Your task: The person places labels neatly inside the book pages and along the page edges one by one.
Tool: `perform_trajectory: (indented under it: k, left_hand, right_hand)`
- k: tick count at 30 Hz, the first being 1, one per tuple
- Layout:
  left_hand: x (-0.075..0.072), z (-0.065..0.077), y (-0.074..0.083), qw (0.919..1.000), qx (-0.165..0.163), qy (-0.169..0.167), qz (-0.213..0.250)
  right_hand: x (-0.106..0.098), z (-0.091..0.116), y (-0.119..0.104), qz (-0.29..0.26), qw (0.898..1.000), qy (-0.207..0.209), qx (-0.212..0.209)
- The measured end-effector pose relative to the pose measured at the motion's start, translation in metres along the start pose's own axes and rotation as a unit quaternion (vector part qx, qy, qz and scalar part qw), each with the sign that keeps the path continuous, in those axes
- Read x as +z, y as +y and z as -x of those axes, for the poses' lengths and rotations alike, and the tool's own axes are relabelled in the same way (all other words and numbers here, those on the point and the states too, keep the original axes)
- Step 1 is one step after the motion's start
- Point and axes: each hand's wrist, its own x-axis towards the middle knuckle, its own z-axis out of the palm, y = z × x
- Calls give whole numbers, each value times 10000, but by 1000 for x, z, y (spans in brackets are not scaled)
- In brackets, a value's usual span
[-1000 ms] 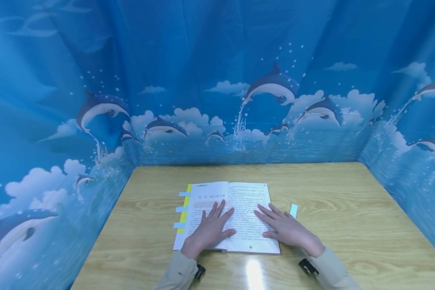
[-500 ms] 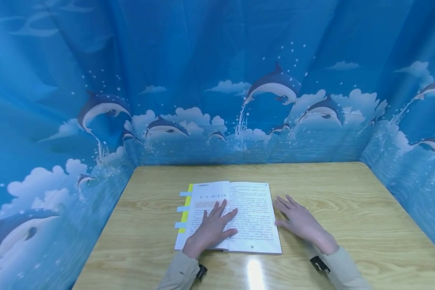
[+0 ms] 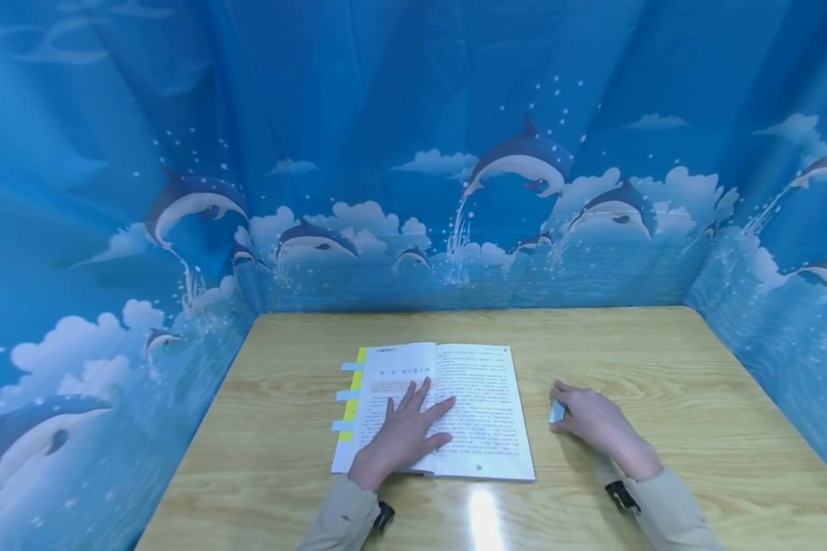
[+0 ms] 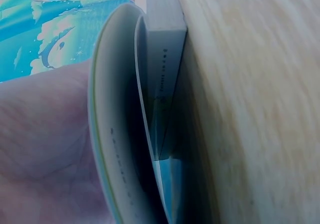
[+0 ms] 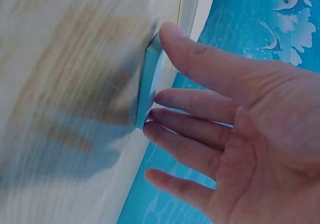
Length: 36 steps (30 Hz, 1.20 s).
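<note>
An open book (image 3: 482, 413) with printed pages lies on the table. My left hand (image 3: 403, 436) rests on its left page with fingers spread, and the thumb reaches over the centre fold. In the left wrist view the bowed pages (image 4: 117, 114) stand beside the palm. To the right of the book, my right hand (image 3: 599, 421) pinches a small light-blue pad of sticky notes (image 3: 557, 411) between thumb and fingers. The right wrist view has this pad (image 5: 148, 83) flat on the wood, thumb at one end and fingertips along its side and other end.
Several pale-blue tabs (image 3: 348, 396) stick out from the book's left edge beside a yellow strip (image 3: 350, 409). The wooden table (image 3: 689, 398) extends around the book. A blue dolphin-printed curtain (image 3: 386, 153) encloses the back and sides.
My right hand has lifted off the right page, moved to the right, and taken hold of the sticky-note pad. The left hand has stayed on the book.
</note>
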Motion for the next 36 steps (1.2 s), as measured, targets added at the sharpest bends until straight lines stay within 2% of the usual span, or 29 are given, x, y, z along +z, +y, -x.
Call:
perform_trajectory:
  k: [5,13,21,27,36]
  left_hand:
    - [0,0,1,10000,-53,-4,11]
    - [0,1,1,10000,-68,-7,-10]
    - [1,0,2,10000,-73,8,-35]
    - [2,-1,1,10000,-61,-3,-23]
    - [2,-1,-1,10000,-48,-4,9]
  right_hand:
    - [0,-1,0,23,10000,-31,16]
    - [-1,2,3,-223,9994,-48,-251]
    - [2,-4,7,-206,9963,520,-647]
    - [3,-13,11,40,9954,777,-552]
    - [-1,-19,16,-107,9976,619,-289]
